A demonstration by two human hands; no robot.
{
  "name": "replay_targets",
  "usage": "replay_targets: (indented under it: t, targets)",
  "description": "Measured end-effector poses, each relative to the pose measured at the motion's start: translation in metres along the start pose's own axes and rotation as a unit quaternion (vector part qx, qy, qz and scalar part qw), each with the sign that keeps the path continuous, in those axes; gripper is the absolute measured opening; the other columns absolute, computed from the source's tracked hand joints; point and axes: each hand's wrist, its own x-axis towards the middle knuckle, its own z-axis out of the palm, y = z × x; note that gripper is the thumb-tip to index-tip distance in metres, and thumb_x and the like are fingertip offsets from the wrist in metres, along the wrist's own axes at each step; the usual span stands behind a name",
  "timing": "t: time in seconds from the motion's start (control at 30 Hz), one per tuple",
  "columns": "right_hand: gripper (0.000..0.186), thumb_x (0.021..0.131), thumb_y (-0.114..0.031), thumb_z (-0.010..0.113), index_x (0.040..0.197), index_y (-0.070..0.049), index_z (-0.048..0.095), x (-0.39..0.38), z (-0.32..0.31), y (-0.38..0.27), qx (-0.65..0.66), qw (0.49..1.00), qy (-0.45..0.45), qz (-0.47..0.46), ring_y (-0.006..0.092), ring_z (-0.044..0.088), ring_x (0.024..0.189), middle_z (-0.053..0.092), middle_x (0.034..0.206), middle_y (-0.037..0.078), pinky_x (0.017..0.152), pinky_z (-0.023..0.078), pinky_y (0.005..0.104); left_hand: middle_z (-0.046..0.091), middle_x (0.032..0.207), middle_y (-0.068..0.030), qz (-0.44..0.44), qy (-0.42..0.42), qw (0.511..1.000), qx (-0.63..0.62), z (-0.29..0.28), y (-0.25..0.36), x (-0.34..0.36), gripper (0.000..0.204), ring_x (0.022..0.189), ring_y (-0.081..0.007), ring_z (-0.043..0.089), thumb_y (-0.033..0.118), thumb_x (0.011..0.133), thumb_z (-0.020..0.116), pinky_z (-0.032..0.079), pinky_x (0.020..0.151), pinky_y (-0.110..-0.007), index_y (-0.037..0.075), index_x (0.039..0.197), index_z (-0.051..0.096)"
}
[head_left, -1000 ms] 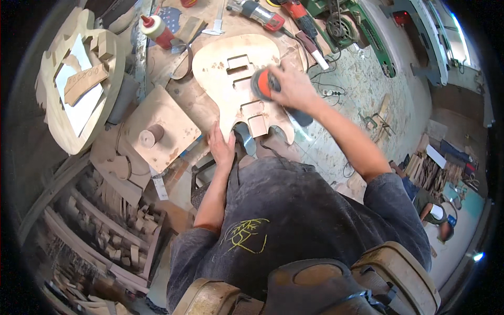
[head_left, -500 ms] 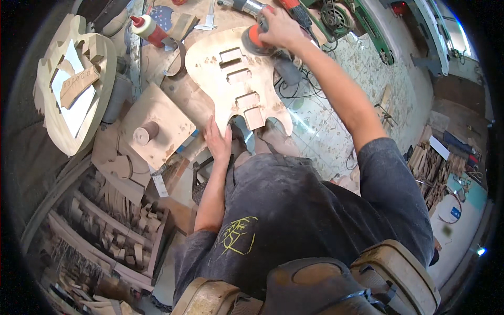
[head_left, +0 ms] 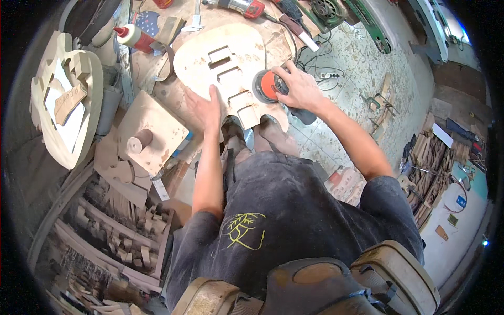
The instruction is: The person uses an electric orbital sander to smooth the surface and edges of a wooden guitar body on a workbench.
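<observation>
A pale wooden guitar body (head_left: 231,44) with routed cavities lies on the cluttered bench at top centre. My left hand (head_left: 205,107) lies at its left waist, fingers spread and straight. My right hand (head_left: 296,86) grips a round orange and black sander (head_left: 266,84) on the body's right side, above the horn. Left of my left hand, a square board (head_left: 157,116) carries a wooden cylinder (head_left: 137,143). A glue bottle (head_left: 139,39) lies beyond the body's upper left.
Another guitar body (head_left: 89,105) with offcuts is at far left. Power tools (head_left: 242,9) and a green machine (head_left: 323,13) line the top. Cables (head_left: 323,73) trail to the right. A bin of wood scraps (head_left: 126,236) is lower left; stacked wood (head_left: 428,168) is far right.
My right hand and sander went up to the body's top right, then came back down. My left hand moved up from the lower horn along the left edge.
</observation>
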Motion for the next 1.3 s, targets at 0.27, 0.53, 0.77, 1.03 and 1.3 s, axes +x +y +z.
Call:
replay_targets:
  t: [0.27,0.53,0.77,1.03,1.3]
  targets:
    - [0.063,0.079,-0.032,0.073,0.136,-0.015,0.052,0.066,-0.007,0.050,-0.033,0.986,0.165,-0.011,0.0430,0.064,0.109,0.053,0.128,0.022,0.094,0.053,0.0507,0.018,0.160,-0.0392,-0.020,0.018,0.999,0.043,0.022,0.024,0.007,0.111,0.152,-0.0460,0.019,0.055,0.093,0.063,0.020,0.126,-0.047,-0.019,0.153,0.006]
    - [0.066,0.077,-0.032,0.074,0.136,-0.012,0.052,0.066,-0.005,0.037,-0.060,0.992,0.111,0.003,0.0455,0.063,0.111,0.052,0.131,0.022,0.093,0.054,0.0504,0.019,0.159,-0.0393,-0.027,0.022,0.998,0.054,0.019,0.025,0.006,0.111,0.151,-0.0462,0.022,0.053,0.092,0.065,0.022,0.125,-0.047,-0.019,0.153,0.006]
    - [0.065,0.076,-0.028,0.076,0.135,-0.014,0.052,0.091,-0.024,0.057,-0.007,0.992,0.102,0.073,0.0447,0.066,0.106,0.053,0.122,0.025,0.089,0.056,0.0504,0.020,0.159,-0.0384,-0.036,0.024,0.997,0.060,0.020,0.027,0.005,0.110,0.150,-0.0467,0.024,0.052,0.091,0.066,0.024,0.124,-0.048,-0.017,0.154,0.007]
    - [0.070,0.078,-0.034,0.075,0.139,-0.013,0.048,0.069,-0.006,0.058,-0.035,0.993,0.111,0.022,0.0455,0.061,0.115,0.051,0.133,0.024,0.096,0.052,0.0527,0.018,0.160,-0.0371,-0.049,0.005,0.995,0.092,0.021,0.024,0.005,0.120,0.151,-0.0455,0.024,0.058,0.087,0.069,0.027,0.123,-0.049,-0.015,0.155,0.004]
    - [0.069,0.077,-0.031,0.075,0.138,-0.012,0.049,0.091,-0.019,0.056,0.014,0.995,0.094,0.040,0.0458,0.062,0.112,0.052,0.130,0.024,0.096,0.053,0.0516,0.016,0.161,-0.0379,-0.032,0.003,0.996,0.086,0.020,0.027,0.008,0.119,0.152,-0.0459,0.020,0.055,0.085,0.071,0.024,0.124,-0.049,-0.015,0.155,0.004]
